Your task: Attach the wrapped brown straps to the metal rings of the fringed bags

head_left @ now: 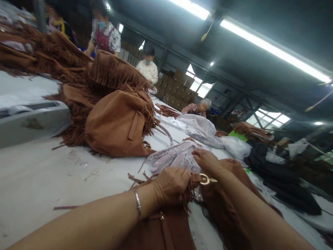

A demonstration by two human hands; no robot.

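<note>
My left hand (173, 182) is closed in a fist around the fringed edge of a brown bag (156, 231), just beside its strap tab with a gold ring (204, 179). A zipper shows on the bag below my wrist. Farther forward, my right hand (206, 161) has its fingers curled together at the edge of a clear plastic bag (169, 159) with pale strips inside. What those fingers hold, if anything, is hidden. Under my right forearm lies another piece of brown suede (223, 208), partly covered by the arm.
A plump brown bag (117, 125) stands left of centre before a pile of fringed bags (114, 71). A grey bin (33, 121) sits at left. Clear plastic wrap (200, 126) and black cloth (281, 180) lie to the right. Several people work across the white table (65, 177).
</note>
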